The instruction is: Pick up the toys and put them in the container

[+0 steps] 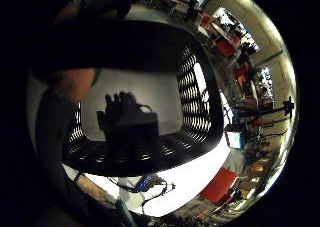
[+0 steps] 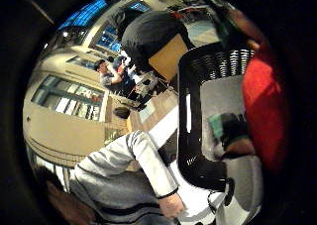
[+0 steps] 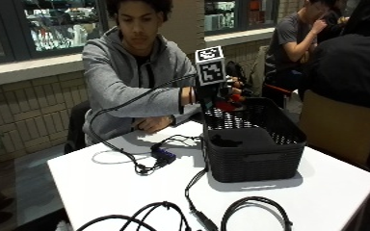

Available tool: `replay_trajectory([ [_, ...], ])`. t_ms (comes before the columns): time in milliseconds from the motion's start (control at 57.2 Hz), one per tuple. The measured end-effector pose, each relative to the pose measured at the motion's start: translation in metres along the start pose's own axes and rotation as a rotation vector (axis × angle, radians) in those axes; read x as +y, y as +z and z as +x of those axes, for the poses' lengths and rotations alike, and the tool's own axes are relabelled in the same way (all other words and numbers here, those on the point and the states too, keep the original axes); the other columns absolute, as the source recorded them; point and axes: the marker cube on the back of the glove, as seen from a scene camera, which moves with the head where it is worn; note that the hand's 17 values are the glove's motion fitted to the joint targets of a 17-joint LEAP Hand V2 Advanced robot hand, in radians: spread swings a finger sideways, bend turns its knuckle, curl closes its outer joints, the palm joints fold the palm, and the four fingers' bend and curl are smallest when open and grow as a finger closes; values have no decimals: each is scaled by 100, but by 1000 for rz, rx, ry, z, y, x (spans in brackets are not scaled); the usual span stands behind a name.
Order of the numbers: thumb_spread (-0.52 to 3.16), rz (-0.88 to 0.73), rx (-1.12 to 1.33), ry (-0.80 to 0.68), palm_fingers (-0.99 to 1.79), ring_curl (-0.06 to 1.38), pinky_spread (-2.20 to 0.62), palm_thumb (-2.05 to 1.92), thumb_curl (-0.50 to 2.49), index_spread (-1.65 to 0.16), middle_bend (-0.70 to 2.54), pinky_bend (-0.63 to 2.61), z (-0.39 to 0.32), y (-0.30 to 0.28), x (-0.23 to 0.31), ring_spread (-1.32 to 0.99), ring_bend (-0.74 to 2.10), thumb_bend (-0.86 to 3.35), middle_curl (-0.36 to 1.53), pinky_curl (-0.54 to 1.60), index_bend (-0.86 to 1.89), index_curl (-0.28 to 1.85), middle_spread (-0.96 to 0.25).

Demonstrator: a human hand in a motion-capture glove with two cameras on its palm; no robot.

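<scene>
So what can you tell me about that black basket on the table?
The black basket is a rectangular plastic-looking container with rounded corners, slotted, perforated walls and a thick solid rim. It stands upright on the white table, near the edge farthest from the seated person's bare hand. The palm views show a pale floor inside with no toys lying on it. The gloved right hand hovers over its far rim, holding something red; whether it touches the rim is unclear.

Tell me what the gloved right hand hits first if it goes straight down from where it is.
Probably the basket's bare floor. The right hand hangs over the basket holding a red toy, and nothing shows beneath it, though depth is hard to judge.
</scene>
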Motion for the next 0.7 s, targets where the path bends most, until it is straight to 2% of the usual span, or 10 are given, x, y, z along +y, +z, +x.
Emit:
replay_trajectory([
  [17, 113, 1, -7, 4, -7, 58, -28, 59, 94, -23, 35, 118, 0, 0, 1, -29, 83, 14, 94, 53, 37, 101, -32],
  [35, 114, 2, -14, 7, -28, 59, -24, 50, 90, -24, 29, 122, 1, -1, 2, -24, 74, 8, 92, 57, 35, 99, -28],
  [87, 115, 5, -23, 16, -36, 52, -16, 39, 83, -27, 19, 125, 4, -4, 5, -18, 54, 0, 85, 54, 22, 90, -20],
  [192, 118, 32, 7, 27, -27, 41, -5, 32, 73, -30, 11, 122, 13, -12, 19, -10, 34, -3, 74, 49, 10, 74, -8],
  [385, 121, 69, 71, 99, -14, 36, 3, 29, 60, -32, 13, 109, 54, -29, 88, -3, 22, -2, 60, 43, 17, 63, 1],
  [507, 122, 55, 148, 210, -7, 34, 5, 29, 54, -33, 15, 99, 92, -33, 170, -2, 17, -2, 55, 39, 21, 60, 3],
  [699, 124, 83, 173, 504, -3, 30, 6, 29, 48, -33, 20, 86, 129, -28, 281, -1, 15, -1, 52, 34, 27, 59, 3],
])
